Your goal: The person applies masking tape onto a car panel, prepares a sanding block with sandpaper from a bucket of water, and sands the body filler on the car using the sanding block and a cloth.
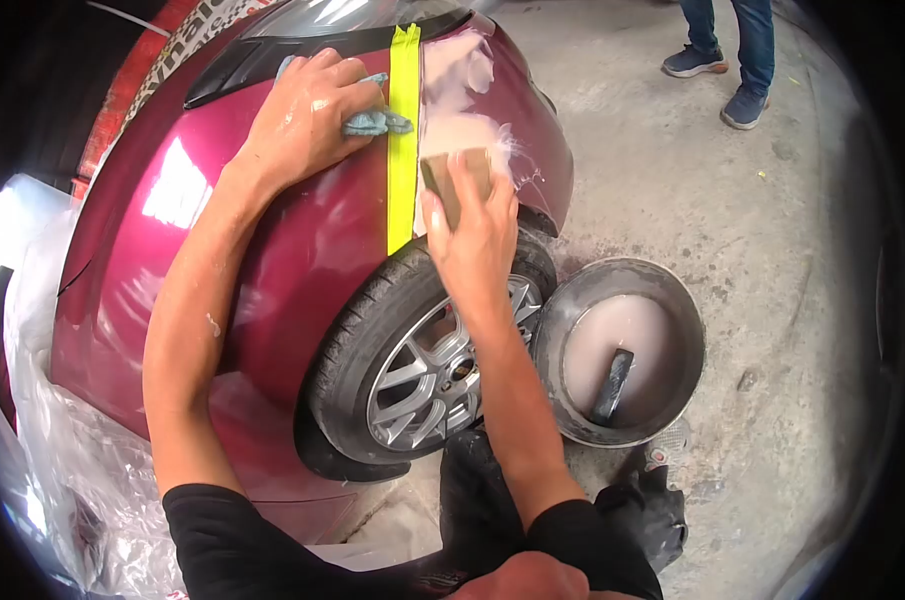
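My left hand (307, 115) rests on the maroon car fender (312, 215), closed around a crumpled light-blue cloth (377, 121). My right hand (475, 235) grips a flat brownish sanding block (457, 178); its underside is hidden. The block lies against a pale, whitish patch of filler (462, 130) on the car's front corner. A strip of yellow-green masking tape (403, 150) runs down between the two hands, along the edge of the pale patch. Whitish residue marks both my hands and the paintwork.
Below the hands is the front wheel (437, 375). Beside it a dark round basin (692, 330) holds cloudy liquid and a dark block (613, 385). Clear plastic sheeting (102, 480) hangs at left. A person's shoes (744, 105) stand on the concrete floor (632, 180).
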`<state>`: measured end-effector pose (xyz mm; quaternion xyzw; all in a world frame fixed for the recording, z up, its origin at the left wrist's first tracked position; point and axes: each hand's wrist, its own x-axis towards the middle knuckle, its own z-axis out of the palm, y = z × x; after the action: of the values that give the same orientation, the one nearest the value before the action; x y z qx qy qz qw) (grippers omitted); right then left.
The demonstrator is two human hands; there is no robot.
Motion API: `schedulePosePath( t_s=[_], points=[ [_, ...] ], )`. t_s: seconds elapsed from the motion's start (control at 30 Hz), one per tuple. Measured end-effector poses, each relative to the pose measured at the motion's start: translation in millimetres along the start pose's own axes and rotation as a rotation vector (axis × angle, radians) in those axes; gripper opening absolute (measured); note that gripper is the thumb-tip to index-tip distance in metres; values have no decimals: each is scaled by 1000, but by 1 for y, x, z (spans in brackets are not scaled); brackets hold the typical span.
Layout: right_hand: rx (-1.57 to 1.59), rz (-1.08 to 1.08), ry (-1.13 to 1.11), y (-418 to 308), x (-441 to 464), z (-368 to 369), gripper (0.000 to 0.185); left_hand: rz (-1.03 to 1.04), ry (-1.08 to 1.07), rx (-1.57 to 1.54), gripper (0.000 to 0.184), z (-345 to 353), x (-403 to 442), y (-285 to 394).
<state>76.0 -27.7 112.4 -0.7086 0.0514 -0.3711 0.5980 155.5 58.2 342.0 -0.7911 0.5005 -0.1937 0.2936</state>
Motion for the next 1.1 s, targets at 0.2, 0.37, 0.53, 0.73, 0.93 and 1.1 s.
schedulePosePath(
  t_s=[0.2,0.37,0.53,0.73,0.93,1.1],
  points=[
    [-12,-65,-31,-17,-52,-6,61,-8,-1,-11,31,0,2,0],
    [3,2,-8,-10,-3,0,60,-7,22,28,33,1,2,3],
    [-70,-53,-21,-13,-37,-3,60,4,29,5,31,2,3,-1],
    [-46,5,18,-3,-4,1,57,22,68,10,27,3,3,2],
    [-37,9,0,-7,-16,1,58,35,72,8,25,4,3,0],
    [-10,78,-15,-10,-17,-2,59,1,27,11,29,2,2,2]
  ],
)
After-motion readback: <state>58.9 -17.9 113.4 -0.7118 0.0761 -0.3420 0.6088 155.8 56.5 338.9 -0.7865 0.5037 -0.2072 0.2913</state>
